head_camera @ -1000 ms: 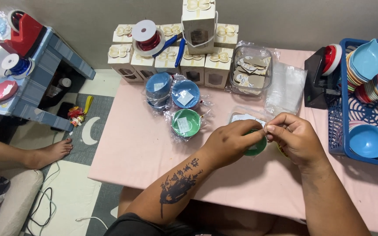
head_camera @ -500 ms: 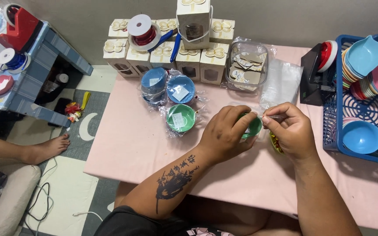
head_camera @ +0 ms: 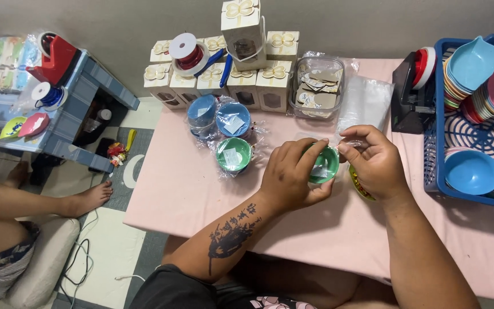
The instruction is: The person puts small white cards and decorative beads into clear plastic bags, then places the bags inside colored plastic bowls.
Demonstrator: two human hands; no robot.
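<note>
- Shifted a touch right since half a second ago: green bowl [head_camera: 322, 164] now sits more squarely between both hands, thin clear wrap pulled tighter over it.
- Gripped by left hand [head_camera: 290, 174], fingers curled round the near rim; pinched at the wrap's edge by right hand [head_camera: 373, 163].
- Held just above the pink table [head_camera: 190, 189], mouth tilted up and slightly away; round, so no clear long axis.
- Already wrapped nearby: another green bowl [head_camera: 233, 154], two blue bowls [head_camera: 218, 117].
- Well right: blue basket [head_camera: 438, 137] of unwrapped bowls.
</note>
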